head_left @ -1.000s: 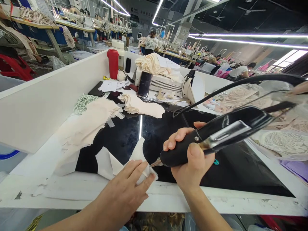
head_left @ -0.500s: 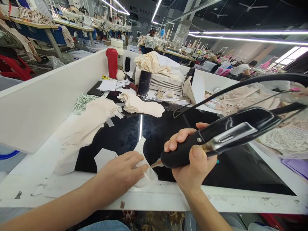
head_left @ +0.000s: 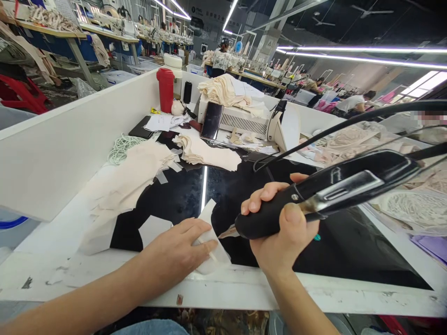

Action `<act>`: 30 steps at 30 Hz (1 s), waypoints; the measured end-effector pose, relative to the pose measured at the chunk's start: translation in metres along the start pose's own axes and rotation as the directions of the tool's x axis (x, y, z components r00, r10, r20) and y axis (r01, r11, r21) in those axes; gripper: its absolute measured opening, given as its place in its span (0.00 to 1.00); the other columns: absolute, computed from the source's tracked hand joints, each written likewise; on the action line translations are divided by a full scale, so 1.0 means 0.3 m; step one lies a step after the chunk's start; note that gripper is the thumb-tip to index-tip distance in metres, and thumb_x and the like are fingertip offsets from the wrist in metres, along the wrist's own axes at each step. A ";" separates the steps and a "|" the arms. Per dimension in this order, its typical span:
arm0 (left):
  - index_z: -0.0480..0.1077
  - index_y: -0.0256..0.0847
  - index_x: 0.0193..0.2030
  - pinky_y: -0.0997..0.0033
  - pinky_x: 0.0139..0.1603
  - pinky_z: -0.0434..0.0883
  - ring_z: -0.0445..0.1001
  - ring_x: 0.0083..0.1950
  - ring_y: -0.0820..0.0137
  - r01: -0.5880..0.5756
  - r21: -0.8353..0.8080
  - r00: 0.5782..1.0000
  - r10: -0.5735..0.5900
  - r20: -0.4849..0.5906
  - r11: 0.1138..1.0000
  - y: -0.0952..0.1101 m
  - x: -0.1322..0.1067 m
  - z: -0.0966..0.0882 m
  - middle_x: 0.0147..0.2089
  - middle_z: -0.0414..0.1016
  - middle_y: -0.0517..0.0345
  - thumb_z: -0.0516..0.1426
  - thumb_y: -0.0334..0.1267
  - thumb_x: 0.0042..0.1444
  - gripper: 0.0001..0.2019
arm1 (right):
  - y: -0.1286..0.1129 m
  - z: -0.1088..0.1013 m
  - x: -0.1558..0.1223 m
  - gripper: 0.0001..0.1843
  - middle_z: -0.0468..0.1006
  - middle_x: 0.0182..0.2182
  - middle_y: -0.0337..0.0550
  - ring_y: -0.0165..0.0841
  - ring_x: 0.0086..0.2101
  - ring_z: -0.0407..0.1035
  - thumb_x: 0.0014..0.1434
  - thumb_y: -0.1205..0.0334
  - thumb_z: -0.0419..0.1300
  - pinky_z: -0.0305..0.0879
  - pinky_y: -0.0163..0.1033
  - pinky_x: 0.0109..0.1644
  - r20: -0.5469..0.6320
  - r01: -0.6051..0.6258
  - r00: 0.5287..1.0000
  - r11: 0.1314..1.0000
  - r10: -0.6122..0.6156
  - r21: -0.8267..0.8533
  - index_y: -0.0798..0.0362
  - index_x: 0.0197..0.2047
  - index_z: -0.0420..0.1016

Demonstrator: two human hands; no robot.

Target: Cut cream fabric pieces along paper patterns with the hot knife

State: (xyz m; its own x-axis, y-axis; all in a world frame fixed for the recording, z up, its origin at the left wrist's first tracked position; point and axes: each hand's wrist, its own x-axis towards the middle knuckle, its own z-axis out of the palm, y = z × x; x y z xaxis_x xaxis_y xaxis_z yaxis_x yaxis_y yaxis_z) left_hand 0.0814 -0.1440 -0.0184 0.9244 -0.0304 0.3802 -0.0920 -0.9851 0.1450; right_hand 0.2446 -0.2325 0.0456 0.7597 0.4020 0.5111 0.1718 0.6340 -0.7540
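Note:
My left hand point(head_left: 190, 244) lies over a small white fabric piece point(head_left: 213, 218) at the near edge of the black board, thumb and forefinger closed on its edge. Part of the piece is hidden under the fingers. Wrapped round a black corded hand tool point(head_left: 268, 218) is my right hand point(head_left: 286, 237), its thumb against the metal lever point(head_left: 342, 190). The tool's narrow metal tip point(head_left: 227, 231) points left, just beside the fabric's right edge. Whether it touches the cloth I cannot tell. Another white piece point(head_left: 153, 230) lies left of my left hand.
Cream fabric pieces point(head_left: 134, 172) and a stack of cut pieces point(head_left: 209, 153) lie on the black board point(head_left: 331, 251). Behind stand a phone point(head_left: 212, 121), a red cup point(head_left: 165, 90) and a vented white machine point(head_left: 244, 125). The tool's black cable point(head_left: 314, 135) arches across the right side.
My right hand has shifted slightly to the right with the tool, and its tip has come up a little along the fabric's edge. My left hand keeps its hold; the view has moved slightly.

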 end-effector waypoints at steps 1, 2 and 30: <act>0.74 0.36 0.58 0.55 0.62 0.76 0.73 0.63 0.56 0.001 -0.005 1.000 -0.002 -0.009 1.000 0.000 -0.001 0.002 0.60 0.74 0.38 0.55 0.26 0.68 0.14 | 0.005 0.002 0.001 0.20 0.73 0.29 0.31 0.28 0.21 0.69 0.57 0.56 0.69 0.70 0.36 0.23 0.002 -0.001 1.000 1.000 0.001 -0.011 0.46 0.50 0.68; 0.74 0.36 0.58 0.55 0.62 0.76 0.74 0.63 0.56 0.004 -0.007 1.000 -0.004 -0.015 1.000 0.000 -0.001 0.003 0.60 0.74 0.39 0.55 0.25 0.68 0.15 | 0.009 0.003 0.000 0.20 0.73 0.29 0.31 0.28 0.22 0.69 0.57 0.56 0.68 0.70 0.36 0.24 0.005 -0.003 1.000 1.000 0.003 -0.019 0.46 0.50 0.68; 0.75 0.28 0.53 0.58 0.64 0.73 0.75 0.60 0.57 -0.052 0.114 0.997 0.057 -0.042 0.992 0.005 0.028 -0.020 0.55 0.78 0.43 0.45 0.26 0.72 0.17 | 0.017 -0.004 -0.015 0.19 0.75 0.31 0.31 0.28 0.24 0.70 0.58 0.60 0.68 0.71 0.35 0.25 0.045 -0.016 0.999 0.999 0.014 0.031 0.47 0.51 0.68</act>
State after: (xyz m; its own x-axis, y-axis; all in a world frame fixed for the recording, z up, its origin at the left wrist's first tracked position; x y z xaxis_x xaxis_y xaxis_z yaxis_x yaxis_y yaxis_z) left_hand 0.0868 -0.1447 -0.0094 0.9013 -0.0796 0.4258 -0.0971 -0.9951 0.0196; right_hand 0.2428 -0.2319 0.0389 0.7329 0.4404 0.5186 0.1405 0.6478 -0.7488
